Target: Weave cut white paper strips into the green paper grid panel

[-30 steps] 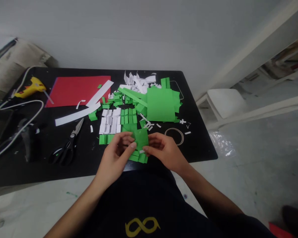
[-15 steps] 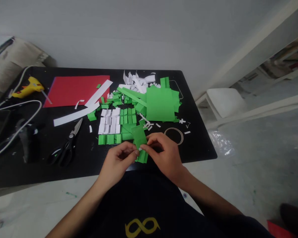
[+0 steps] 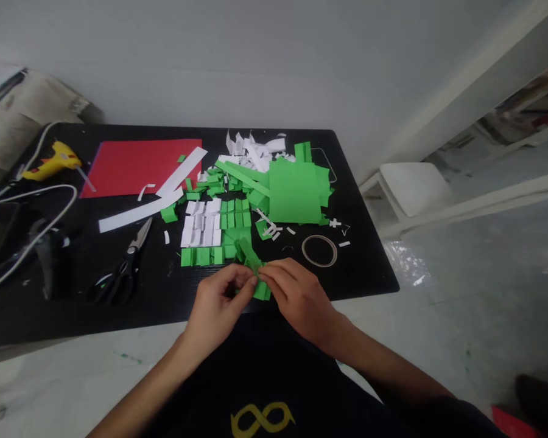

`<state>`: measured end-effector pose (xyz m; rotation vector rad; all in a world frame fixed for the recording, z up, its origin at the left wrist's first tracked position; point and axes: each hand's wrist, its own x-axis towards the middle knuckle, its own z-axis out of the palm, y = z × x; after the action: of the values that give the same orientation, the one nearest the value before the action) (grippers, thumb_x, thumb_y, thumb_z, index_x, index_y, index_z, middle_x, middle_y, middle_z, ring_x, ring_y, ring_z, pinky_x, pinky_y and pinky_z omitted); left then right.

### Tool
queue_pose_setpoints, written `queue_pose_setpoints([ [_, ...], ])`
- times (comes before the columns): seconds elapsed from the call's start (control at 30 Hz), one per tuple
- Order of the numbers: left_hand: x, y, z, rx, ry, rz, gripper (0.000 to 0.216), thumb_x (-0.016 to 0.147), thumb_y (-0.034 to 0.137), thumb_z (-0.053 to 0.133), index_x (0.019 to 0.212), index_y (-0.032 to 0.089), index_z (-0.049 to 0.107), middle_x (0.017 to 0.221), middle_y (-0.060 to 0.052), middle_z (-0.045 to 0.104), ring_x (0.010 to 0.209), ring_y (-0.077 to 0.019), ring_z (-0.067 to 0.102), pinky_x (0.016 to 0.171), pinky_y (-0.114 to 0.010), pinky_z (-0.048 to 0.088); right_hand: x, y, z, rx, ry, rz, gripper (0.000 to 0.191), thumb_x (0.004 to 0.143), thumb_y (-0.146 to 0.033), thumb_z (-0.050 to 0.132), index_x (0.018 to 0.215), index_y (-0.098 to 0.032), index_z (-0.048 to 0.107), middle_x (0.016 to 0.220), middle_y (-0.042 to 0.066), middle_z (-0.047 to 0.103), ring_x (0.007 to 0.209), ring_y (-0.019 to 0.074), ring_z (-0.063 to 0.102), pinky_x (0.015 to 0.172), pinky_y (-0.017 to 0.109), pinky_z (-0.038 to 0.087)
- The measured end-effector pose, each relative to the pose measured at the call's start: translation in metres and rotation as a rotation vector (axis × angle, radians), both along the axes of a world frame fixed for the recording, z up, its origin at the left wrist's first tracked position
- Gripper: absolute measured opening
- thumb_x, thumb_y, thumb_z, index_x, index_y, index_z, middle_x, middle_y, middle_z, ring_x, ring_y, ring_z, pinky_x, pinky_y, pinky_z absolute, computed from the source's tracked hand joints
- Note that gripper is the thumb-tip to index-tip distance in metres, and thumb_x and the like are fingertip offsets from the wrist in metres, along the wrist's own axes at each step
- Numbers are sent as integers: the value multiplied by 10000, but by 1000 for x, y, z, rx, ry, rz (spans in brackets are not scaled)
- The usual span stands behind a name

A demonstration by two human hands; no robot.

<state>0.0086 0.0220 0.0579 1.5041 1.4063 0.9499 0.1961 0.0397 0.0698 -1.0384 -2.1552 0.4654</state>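
Observation:
A folded piece of green paper (image 3: 248, 252) is pinched between both hands near the table's front edge, now seen narrow and tilted. My left hand (image 3: 221, 301) is closed on its left side, thumb and fingertips together. From the right, the closed fingers of my right hand (image 3: 304, 301) press on the same paper. More green paper shows below the fingertips; whether it is one piece with the upper part I cannot tell. Just beyond the hands lie folded white paper pieces (image 3: 201, 224) and folded green paper pieces (image 3: 236, 214), set in rows.
Black-handled scissors (image 3: 126, 261) lie left of the hands. A yellow glue gun (image 3: 55, 161) with a white cable and a red sheet (image 3: 141, 167) are farther left. Green sheets (image 3: 296, 191), white scraps (image 3: 258, 149) and a tape ring (image 3: 319, 250) lie on the black table (image 3: 365, 261).
The green paper has turned from its flat face to a narrow, folded view. My right hand's fingers have closed in beside the left fingertips. The small white bit at the fingertips no longer shows.

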Motion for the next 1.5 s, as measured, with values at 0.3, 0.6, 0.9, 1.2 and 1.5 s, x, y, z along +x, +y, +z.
queue_pose_setpoints([
  [0.3, -4, 0, -1, 101, 111, -42, 162, 977, 310, 631, 880, 196, 695, 748, 19, 665, 674, -106, 608, 631, -224, 477, -6, -4, 3, -28, -109, -5, 195, 1064, -69, 462, 1032, -135, 642, 957, 112, 696, 902, 239, 675, 809, 391, 602],
  [0.6, -1, -2, -4, 88, 94, -26, 160, 976, 312, 639, 881, 197, 699, 747, 18, 671, 668, -106, 612, 615, -219, 473, -8, -7, -1, -84, -102, -20, 219, 1056, -53, 418, 1029, -163, 605, 959, 102, 663, 881, 230, 637, 794, 388, 577],
  [0.9, -1, -2, -8, 25, 33, -17, 186, 978, 347, 644, 879, 198, 696, 756, 10, 662, 677, -118, 602, 619, -234, 472, -4, -2, 1, -178, -58, 3, 174, 1067, -88, 461, 1022, -166, 610, 963, 90, 673, 903, 228, 657, 812, 387, 580],
  [1.2, -2, -3, -4, 71, 65, -34, 157, 979, 314, 639, 886, 199, 693, 757, 16, 668, 676, -110, 609, 622, -227, 477, 2, 4, 3, -182, -63, 47, 184, 1088, -139, 466, 1021, -176, 633, 964, 85, 700, 908, 226, 670, 822, 393, 579],
  [1.5, -3, -1, -1, 129, 114, -60, 158, 997, 295, 624, 885, 195, 673, 757, 13, 653, 680, -109, 597, 633, -224, 474, 1, 4, 5, -172, -60, 20, 202, 1086, -143, 438, 997, -184, 615, 935, 78, 671, 882, 214, 647, 800, 380, 565],
])
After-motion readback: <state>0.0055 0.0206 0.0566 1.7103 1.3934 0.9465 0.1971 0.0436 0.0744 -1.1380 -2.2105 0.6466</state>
